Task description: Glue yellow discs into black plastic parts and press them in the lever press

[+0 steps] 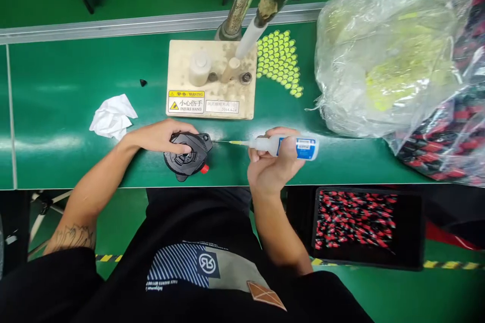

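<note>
While crumpled, creased white tissue (112, 116) lies toward the left of the smooth green workbench (68, 75), a small black triangular piece (143, 82) sits just beyond it. The left hand (162, 136) is clamped on a black, roughly round housing (191, 159) with protruding lugs and a red knob (204, 168), thumb pressed on its ridged face, near the bench's front edge. Beyond stands a beige, stained block (182, 68) (its label warns of hand injury) under shiny metal posts (240, 0). Yellow-green discs (278, 60) cluster in tight rows against its right side. The right hand (271, 161) wraps firmly around a soft-looking white bottle (307, 148) with a blue label, its thin nozzle aimed left at a lug; whether the tip touches, I cannot tell. Farther right bulges a glossy, wrinkled clear plastic bag (397, 60). Below the front edge, a black tray (411, 227) holds red-and-black pieces (356, 219). As for room, the housing's lower lug nearly meets the front edge, the block's straight edge limits reach beyond, and green surface separates bottle from bag.
</note>
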{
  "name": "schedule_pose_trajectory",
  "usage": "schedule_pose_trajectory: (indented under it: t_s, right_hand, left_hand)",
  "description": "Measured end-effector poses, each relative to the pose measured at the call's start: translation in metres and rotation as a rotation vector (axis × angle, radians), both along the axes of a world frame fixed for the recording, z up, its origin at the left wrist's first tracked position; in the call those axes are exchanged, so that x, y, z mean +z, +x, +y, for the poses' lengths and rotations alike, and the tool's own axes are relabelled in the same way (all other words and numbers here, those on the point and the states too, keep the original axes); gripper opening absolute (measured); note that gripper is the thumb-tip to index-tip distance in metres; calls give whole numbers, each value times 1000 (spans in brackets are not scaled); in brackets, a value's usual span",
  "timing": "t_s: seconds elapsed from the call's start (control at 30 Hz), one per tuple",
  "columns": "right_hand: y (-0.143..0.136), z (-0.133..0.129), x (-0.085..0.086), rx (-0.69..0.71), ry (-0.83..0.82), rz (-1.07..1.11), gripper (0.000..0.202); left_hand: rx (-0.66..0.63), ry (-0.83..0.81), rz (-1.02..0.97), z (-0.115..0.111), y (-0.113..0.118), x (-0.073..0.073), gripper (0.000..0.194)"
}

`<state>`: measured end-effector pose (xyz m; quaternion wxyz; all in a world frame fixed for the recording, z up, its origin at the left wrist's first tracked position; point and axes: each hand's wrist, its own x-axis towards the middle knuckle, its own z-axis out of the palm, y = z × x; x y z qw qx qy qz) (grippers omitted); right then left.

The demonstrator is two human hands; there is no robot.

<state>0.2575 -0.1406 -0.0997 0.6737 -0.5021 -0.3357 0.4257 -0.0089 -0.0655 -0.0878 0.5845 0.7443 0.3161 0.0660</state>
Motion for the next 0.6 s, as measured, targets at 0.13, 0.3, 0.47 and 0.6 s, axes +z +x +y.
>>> schedule_pose_trajectory:
  t_s: [0.13, 0.3, 0.47, 0.6]
  right_hand:
    - [-7, -4, 7, -30, 163, -363, 25]
    - [-13, 0, 12, -8, 371, -637, 15]
    - [-17, 4, 8, 30, 363, -671, 14]
    - [-19, 4, 5, 36, 388, -685, 12]
  left_hand:
    - [0, 3, 6, 1, -1, -2, 46]
    - [-10, -3, 3, 2, -2, -1, 47]
    - [-8, 1, -7, 3, -2, -1, 46]
    - [-15, 15, -11, 3, -2, -2, 46]
